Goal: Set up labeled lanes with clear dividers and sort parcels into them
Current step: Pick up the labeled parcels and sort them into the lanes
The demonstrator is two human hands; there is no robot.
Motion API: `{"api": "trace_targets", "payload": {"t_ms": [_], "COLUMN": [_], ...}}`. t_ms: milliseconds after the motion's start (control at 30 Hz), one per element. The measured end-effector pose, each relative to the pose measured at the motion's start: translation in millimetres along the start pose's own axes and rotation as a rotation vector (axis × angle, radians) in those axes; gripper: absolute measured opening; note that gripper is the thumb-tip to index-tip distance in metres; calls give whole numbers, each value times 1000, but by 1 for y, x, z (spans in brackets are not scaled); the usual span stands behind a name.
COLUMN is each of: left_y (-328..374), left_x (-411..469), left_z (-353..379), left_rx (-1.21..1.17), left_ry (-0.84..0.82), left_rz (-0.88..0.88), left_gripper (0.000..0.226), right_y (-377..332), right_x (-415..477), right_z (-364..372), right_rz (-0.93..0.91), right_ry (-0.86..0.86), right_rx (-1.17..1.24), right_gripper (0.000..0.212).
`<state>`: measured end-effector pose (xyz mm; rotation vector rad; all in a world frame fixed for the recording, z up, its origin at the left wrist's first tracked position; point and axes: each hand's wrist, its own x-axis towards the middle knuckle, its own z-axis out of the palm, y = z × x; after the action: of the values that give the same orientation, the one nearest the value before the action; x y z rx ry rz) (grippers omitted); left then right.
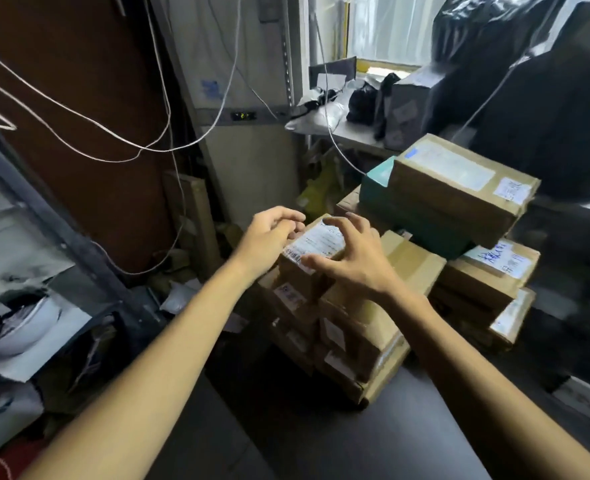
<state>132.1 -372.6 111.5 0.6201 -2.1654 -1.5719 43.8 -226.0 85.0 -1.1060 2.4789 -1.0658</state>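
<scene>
A small cardboard parcel (316, 242) with a white label sits on top of a stack of brown parcels (355, 327) on a dark table (321, 427). My right hand (355, 258) spans the small parcel from above, with the thumb on its near edge and the fingers curled over its far edge. My left hand (272, 233) is at the parcel's left far corner, its loosely curled fingertips touching the edge. To the right, a large labeled box (459, 181) lies on a teal box (376, 188), above more brown parcels (494, 271).
A metal shelf (44, 216) with pale bags stands at the left. White cables (113, 133) hang across the back. Black wrapped bags (546, 98) and grey parcels (411, 105) crowd the ledge at the back right. Cardboard pieces (196, 209) lean against the far wall.
</scene>
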Motion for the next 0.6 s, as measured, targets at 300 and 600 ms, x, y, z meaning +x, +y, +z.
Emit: {"api": "trace_targets", "payload": {"t_ms": [300, 600], "left_y": [-47, -57], "left_x": [95, 148], "left_z": [4, 0], "left_rx": [172, 276], "left_ry": [-225, -633], "left_rz": [-101, -175], "left_gripper": [22, 27], "right_y": [13, -1], "right_x": [62, 84], "right_z": [11, 19], "right_rz": [187, 253], "right_ry": [-252, -170], "right_rx": [-313, -343], "right_gripper": [129, 127]}}
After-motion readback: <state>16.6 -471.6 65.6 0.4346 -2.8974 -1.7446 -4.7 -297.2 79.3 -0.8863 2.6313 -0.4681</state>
